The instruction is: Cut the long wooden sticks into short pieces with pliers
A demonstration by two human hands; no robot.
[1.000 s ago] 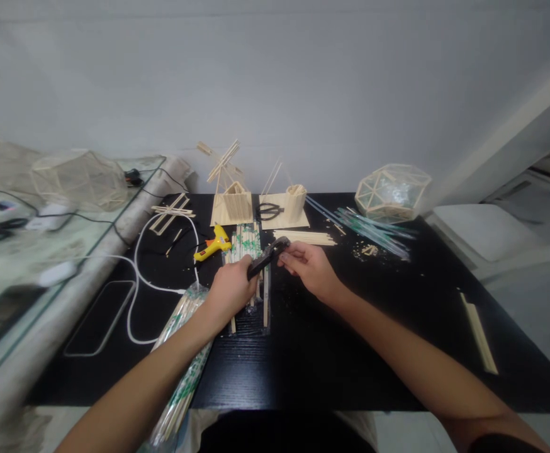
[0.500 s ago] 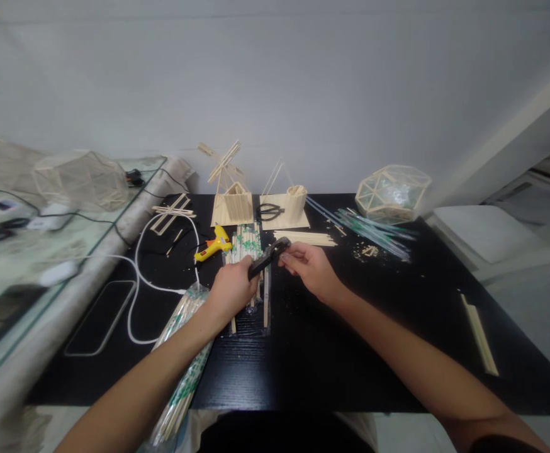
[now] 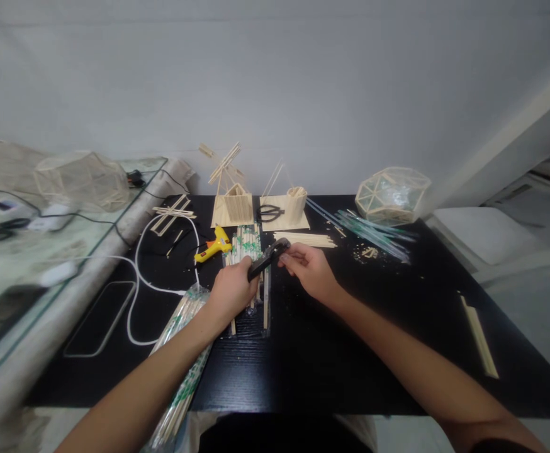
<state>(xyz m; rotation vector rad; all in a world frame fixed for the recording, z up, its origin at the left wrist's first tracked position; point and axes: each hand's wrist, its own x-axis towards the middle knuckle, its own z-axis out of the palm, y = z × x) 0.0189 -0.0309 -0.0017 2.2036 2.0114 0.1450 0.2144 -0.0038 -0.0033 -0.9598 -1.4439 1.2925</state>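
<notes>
My left hand (image 3: 231, 286) is wrapped round the black handles of a pair of pliers (image 3: 268, 257), their jaws pointing away to the upper right. Close beside those jaws, my right hand (image 3: 309, 267) is closed in a pinch, and whatever lies between its fingertips is too small or hidden to make out. Beneath the left hand lies an opened plastic pack of wooden chopsticks (image 3: 246, 242). A yellow glue gun (image 3: 213, 245) rests just left of it. Behind the hands is a row of loose wooden sticks (image 3: 306, 240).
Two stick models on wooden bases, a windmill (image 3: 238, 204) and a round tower (image 3: 296, 207) beside black scissors (image 3: 270, 212), stand at the back. A faceted stick frame (image 3: 392, 195), empty wrappers (image 3: 374, 233), a phone (image 3: 100, 318), a white cable (image 3: 136, 270) and wrapped chopsticks (image 3: 185, 384) lie around.
</notes>
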